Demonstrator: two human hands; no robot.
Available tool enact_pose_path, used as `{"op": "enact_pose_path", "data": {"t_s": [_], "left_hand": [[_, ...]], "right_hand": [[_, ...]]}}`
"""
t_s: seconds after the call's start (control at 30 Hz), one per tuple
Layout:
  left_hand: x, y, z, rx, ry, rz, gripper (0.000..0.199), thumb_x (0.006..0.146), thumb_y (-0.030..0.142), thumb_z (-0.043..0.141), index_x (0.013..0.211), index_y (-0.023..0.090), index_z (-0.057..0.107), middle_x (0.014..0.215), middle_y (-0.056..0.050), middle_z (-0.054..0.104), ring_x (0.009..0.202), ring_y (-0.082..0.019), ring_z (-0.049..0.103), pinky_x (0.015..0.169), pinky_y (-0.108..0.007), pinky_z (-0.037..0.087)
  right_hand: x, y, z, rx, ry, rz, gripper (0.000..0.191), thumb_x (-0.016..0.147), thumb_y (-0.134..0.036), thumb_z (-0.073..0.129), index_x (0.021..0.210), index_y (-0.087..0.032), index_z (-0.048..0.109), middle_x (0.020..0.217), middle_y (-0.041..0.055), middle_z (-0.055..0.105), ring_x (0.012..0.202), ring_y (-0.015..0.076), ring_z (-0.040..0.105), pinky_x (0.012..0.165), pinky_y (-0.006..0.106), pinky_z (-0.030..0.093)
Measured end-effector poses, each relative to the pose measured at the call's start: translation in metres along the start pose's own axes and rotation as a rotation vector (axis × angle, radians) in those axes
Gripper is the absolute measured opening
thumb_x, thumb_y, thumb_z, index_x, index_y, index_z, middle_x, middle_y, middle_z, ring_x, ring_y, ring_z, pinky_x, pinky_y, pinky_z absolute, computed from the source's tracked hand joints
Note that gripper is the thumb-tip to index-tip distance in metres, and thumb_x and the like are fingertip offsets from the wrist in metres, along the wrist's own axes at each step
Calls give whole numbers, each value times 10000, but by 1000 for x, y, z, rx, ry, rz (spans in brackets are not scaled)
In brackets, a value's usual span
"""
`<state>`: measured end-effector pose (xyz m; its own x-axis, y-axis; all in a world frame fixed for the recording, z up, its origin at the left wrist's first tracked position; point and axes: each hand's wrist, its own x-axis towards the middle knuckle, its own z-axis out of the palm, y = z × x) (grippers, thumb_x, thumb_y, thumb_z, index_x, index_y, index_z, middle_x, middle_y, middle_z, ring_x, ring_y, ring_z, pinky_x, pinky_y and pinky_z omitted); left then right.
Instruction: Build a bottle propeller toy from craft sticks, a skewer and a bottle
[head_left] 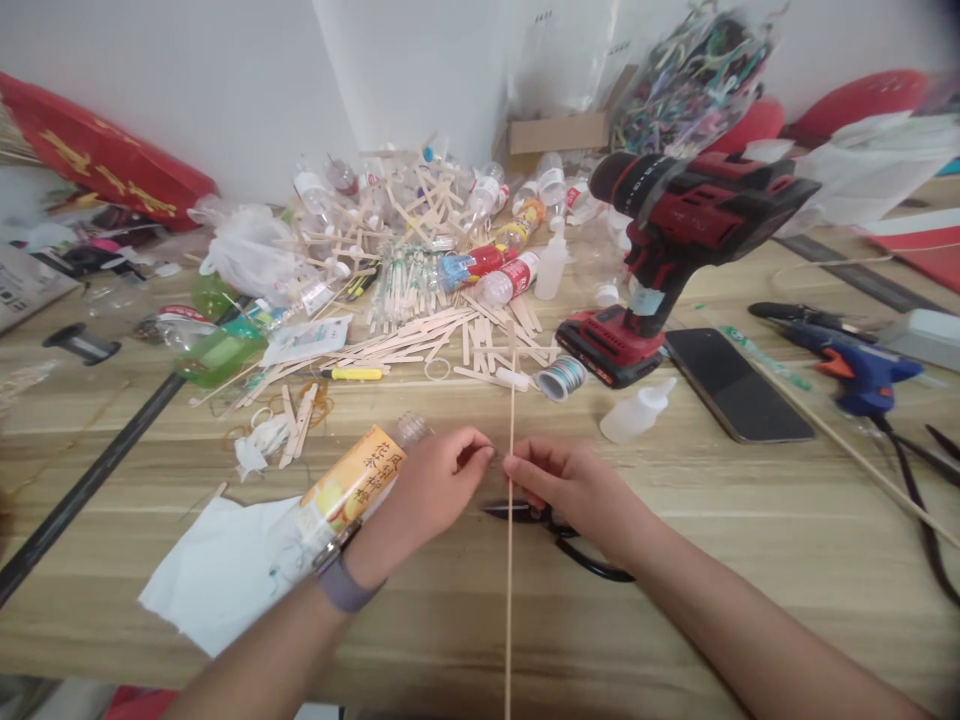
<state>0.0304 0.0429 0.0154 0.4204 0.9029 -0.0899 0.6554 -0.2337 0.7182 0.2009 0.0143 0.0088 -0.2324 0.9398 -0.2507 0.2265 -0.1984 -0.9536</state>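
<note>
A long thin wooden stick point(510, 580) runs upright through the middle of the view, from the bottom edge up to the craft sticks. My right hand point(566, 480) pinches it between thumb and fingers. Just left of the stick is my left hand point(450, 470), its thumb and index finger pressed together near a small dark thread-like end; what they hold is too small to name. Black-handled scissors point(596, 562) lie partly under my right hand. An orange-labelled bottle point(351, 478) lies beside my left wrist, over a white sheet point(210, 570).
A red and black drill point(675, 220) stands at the right, near a phone point(739, 385), a blue glue gun point(862, 370) and a small white bottle point(637, 410). Loose craft sticks point(405, 335), a yellow cutter point(356, 374) and plastic bottles fill the back. A dark rod point(97, 475) crosses the left.
</note>
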Motion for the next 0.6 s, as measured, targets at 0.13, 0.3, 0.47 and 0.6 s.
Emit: {"op": "enact_pose_path", "data": {"t_s": [0.13, 0.3, 0.47, 0.6], "left_hand": [[4, -2, -1, -146, -51, -7, 199, 899, 289, 483, 870, 186, 651, 829, -8, 691, 808, -174, 622, 716, -272, 447], [5, -3, 1, -267, -118, -9, 269, 914, 363, 456, 831, 185, 640, 791, 7, 665, 773, -158, 597, 690, -257, 427], [7, -2, -1, -298, -131, -42, 246, 879, 333, 502, 705, 175, 576, 667, 36, 575, 675, -130, 533, 611, -234, 378], [6, -4, -5, -247, -121, -58, 225, 870, 311, 501, 711, 173, 578, 664, 39, 563, 659, -124, 514, 591, -232, 358]], "right_hand": [[0, 2, 4, 1, -20, 22, 297, 828, -417, 527, 634, -192, 517, 524, -64, 428, 492, 91, 365, 483, 232, 271], [-1, 5, 11, -34, -40, 24, 255, 829, -389, 532, 678, -185, 553, 531, -55, 449, 482, 92, 367, 466, 225, 270], [-3, 3, 14, -135, -61, -46, 256, 841, -330, 508, 633, -187, 551, 534, -39, 470, 501, 104, 414, 474, 221, 304], [-2, 0, 6, -239, -33, -78, 291, 877, -324, 449, 663, -189, 593, 534, -33, 490, 499, 112, 441, 473, 222, 320]]}}
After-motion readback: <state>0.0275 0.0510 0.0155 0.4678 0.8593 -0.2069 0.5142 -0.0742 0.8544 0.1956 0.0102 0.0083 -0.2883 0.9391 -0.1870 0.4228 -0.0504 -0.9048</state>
